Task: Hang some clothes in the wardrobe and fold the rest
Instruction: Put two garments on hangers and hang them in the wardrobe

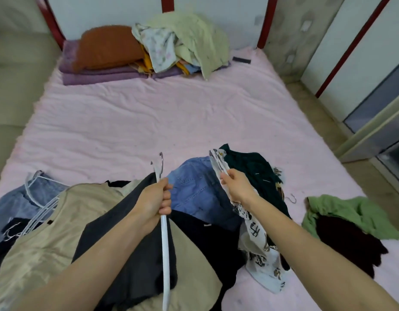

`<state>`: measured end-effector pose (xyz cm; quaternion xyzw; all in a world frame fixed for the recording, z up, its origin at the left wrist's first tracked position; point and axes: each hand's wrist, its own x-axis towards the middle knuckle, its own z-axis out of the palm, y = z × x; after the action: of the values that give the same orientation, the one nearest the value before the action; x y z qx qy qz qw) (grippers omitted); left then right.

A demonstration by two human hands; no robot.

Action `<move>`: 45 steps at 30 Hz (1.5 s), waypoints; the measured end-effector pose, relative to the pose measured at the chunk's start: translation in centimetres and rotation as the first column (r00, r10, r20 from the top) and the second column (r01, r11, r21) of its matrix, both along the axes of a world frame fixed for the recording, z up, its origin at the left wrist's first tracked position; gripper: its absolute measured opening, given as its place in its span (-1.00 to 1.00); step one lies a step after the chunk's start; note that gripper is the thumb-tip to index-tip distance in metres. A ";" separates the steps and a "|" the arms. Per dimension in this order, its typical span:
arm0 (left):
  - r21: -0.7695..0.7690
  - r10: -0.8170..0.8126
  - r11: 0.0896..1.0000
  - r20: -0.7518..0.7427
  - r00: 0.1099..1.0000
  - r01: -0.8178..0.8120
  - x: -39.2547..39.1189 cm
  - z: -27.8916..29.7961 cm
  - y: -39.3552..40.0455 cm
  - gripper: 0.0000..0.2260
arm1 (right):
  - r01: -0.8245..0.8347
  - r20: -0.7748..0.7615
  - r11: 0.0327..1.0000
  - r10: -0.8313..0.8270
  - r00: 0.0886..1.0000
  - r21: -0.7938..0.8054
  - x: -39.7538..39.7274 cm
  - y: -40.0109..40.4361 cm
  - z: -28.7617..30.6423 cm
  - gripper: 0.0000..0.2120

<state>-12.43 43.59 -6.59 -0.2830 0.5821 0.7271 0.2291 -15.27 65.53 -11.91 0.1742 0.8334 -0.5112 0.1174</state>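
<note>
Fingers of the left hand point(154, 199) are curling around a white hanger point(165, 243), gripping it just below its metal hook, which is pointing away toward the far end of the bed while its white bar is running down toward the viewer. Fingers of the right hand point(235, 187) are pinching a white garment with black print point(259, 241), holding its top edge up while the rest is trailing down and to the right over the near pile. Both hands are hovering above a heap of clothes covering the near part of a pink-sheeted bed point(149, 122): a beige garment point(48, 239) is lying to the left, a dark grey piece point(126, 243) is lying under the left forearm, blue jeans point(194, 189) are sitting between the two hands, and a dark green item point(254, 169) is lying just beyond the right hand. More white hangers point(34, 198) are resting on another pair of jeans at the near left. A green garment point(351, 212) is lying apart at the near right. At the far end, an orange pillow point(108, 47) and a loose pale pile of laundry point(189, 39) are sitting on folded purple blankets point(99, 76).
</note>
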 end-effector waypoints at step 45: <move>0.000 -0.835 0.477 -0.313 0.453 0.879 47.7 20.4 46.6 -0.81 | 0.699 -0.320 0.715 -0.666 0.674 -0.015 69.0 29.8 34.9 -0.78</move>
<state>35.25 90.18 13.77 0.1714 0.6090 0.5870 0.5051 53.72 95.32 22.98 0.3985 0.7419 -0.4919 -0.2208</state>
